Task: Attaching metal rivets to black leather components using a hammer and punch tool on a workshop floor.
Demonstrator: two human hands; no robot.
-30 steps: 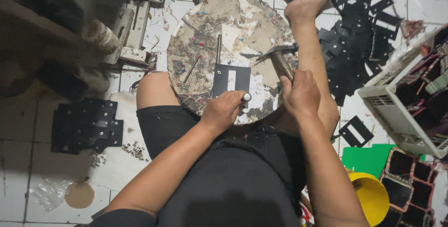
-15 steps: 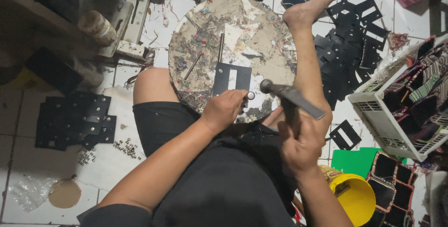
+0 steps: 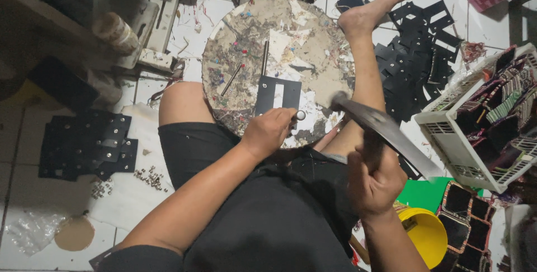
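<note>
I sit on the floor with a round, paper-littered work board [image 3: 313, 54] between my legs. On it lies a black frame-shaped cut piece [image 3: 278, 94]. My left hand [image 3: 271, 132] rests at the board's near edge, pinching a small silver punch tool [image 3: 300, 115] upright on the piece's lower corner. My right hand [image 3: 376, 179] is raised near my body, gripping a hammer [image 3: 380, 126] whose blurred head points toward the board. My bare right foot [image 3: 372, 12] lies beside the board.
A pile of black cut pieces [image 3: 417, 54] lies right of my leg, another stack [image 3: 86, 143] to the left with small rivets [image 3: 148, 177]. A white basket [image 3: 475, 121] of woven items, a yellow bowl [image 3: 425, 235] and a green sheet [image 3: 425, 193] sit at right.
My right hand lifted the hammer off the punch and drew it back toward my body; it stays raised. My left hand keeps the punch on the black piece.
</note>
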